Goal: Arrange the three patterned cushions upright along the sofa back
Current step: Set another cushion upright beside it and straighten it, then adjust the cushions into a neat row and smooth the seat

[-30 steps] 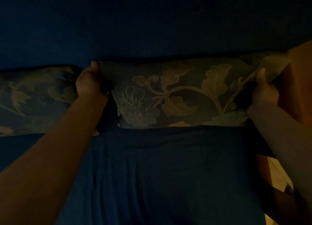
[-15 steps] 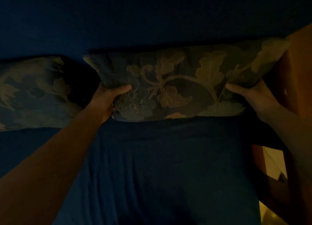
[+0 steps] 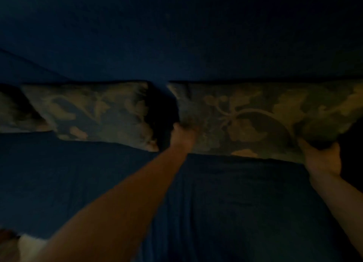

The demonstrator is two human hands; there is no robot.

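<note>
The scene is dim and blurred. A floral patterned cushion (image 3: 261,120) stands upright against the dark blue sofa back (image 3: 176,45) on the right. My left hand (image 3: 183,134) grips its lower left corner. My right hand (image 3: 322,159) grips its lower right corner from below. A second patterned cushion (image 3: 94,114) leans upright against the back in the middle, apart from my hands. Part of a third cushion (image 3: 13,112) shows at the left edge.
The dark blue sofa seat (image 3: 235,202) fills the foreground under my forearms. A pale, blurred object (image 3: 29,246) lies at the bottom left corner. A dark gap separates the middle and right cushions.
The view has swung left, so the middle cushion shows fully and a third one appears. My hands have stayed at the right cushion's lower corners, with the orange surface at right out of view.
</note>
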